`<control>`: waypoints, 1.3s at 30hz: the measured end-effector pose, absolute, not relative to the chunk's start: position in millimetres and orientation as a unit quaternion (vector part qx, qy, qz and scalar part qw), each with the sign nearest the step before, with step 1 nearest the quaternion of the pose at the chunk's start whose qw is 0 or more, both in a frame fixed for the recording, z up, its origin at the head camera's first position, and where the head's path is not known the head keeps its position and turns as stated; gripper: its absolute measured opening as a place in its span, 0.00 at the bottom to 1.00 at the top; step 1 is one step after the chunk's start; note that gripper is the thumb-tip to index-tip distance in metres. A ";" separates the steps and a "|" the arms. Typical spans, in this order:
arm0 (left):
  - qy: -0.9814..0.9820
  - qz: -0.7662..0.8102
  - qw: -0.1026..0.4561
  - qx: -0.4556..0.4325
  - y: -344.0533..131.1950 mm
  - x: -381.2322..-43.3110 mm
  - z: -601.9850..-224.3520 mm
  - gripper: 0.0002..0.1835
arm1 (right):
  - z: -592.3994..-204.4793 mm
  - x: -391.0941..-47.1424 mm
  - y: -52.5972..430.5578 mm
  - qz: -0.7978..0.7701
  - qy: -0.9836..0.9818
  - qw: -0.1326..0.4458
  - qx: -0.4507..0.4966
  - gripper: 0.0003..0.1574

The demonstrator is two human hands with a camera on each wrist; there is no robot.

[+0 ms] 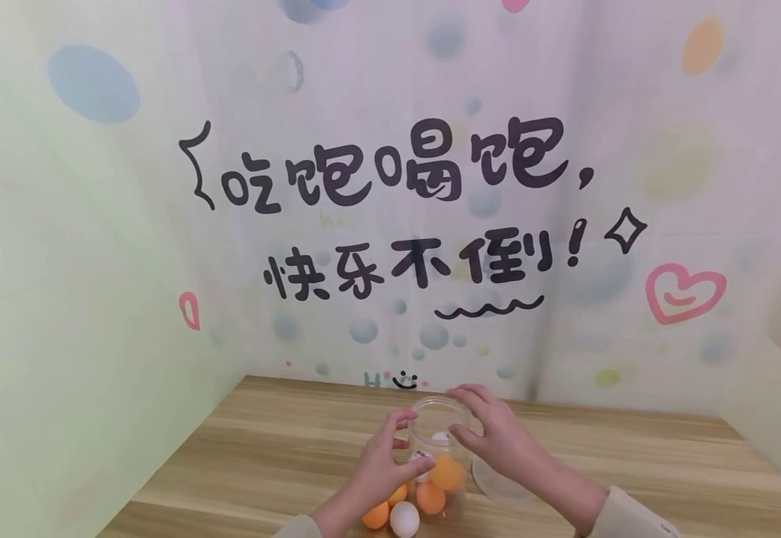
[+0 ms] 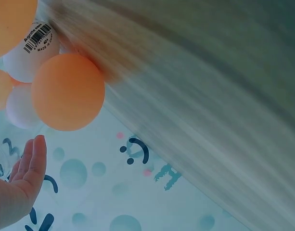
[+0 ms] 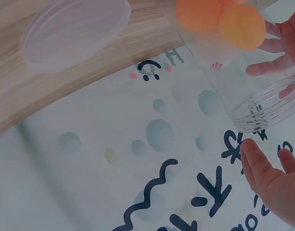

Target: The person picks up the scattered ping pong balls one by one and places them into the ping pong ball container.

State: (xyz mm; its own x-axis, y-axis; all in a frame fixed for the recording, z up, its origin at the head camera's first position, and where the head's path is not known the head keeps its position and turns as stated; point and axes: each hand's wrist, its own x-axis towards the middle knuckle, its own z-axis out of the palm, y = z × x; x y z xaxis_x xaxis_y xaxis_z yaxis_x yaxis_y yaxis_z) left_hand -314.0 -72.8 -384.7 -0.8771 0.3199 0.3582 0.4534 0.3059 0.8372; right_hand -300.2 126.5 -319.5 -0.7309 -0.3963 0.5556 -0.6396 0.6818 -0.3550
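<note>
A clear plastic jar (image 1: 439,401) with a threaded mouth stands uncovered on the table, holding orange ping-pong balls (image 1: 447,474) and white ones. My left hand (image 1: 378,463) grips the jar's left side, thumb across the front and fingers near the rim. Through the jar wall, the right wrist view shows those left fingers (image 3: 270,65). At the far right of the mouth is my right hand (image 1: 498,430), its fingers loosely spread beside the rim and nothing held. Left of the jar's base are a white ball (image 1: 404,519) and an orange ball (image 1: 375,515).
A round translucent lid (image 1: 504,482) lies on the wooden table (image 1: 282,441) right of the jar, partly behind my right forearm. Printed cloth walls (image 1: 363,112) enclose the back and sides of the table.
</note>
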 end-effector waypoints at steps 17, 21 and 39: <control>-0.809 -0.532 0.069 -0.241 -72.7 -313.6 -386.7 0.31 | -364.5 -316.7 134.5 0.459 -0.834 0.080 0.295 0.44; -0.812 -0.528 0.067 -0.237 -72.8 -312.2 -385.2 0.31 | -376.1 -317.8 133.6 0.491 -0.818 0.094 0.284 0.43; -0.826 -0.502 -0.013 -0.258 -95.4 -322.4 -389.3 0.37 | -397.1 -324.3 129.4 0.511 -0.788 0.189 0.285 0.43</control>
State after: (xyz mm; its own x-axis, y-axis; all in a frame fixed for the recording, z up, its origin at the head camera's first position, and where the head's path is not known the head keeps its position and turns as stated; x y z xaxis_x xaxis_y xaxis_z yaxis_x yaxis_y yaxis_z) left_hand -322.4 -95.4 -389.3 -0.8666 0.4386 0.2378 0.4131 0.3633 0.8351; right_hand -324.3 129.4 -397.1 -0.7656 -0.2564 0.5899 -0.6432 0.3139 -0.6984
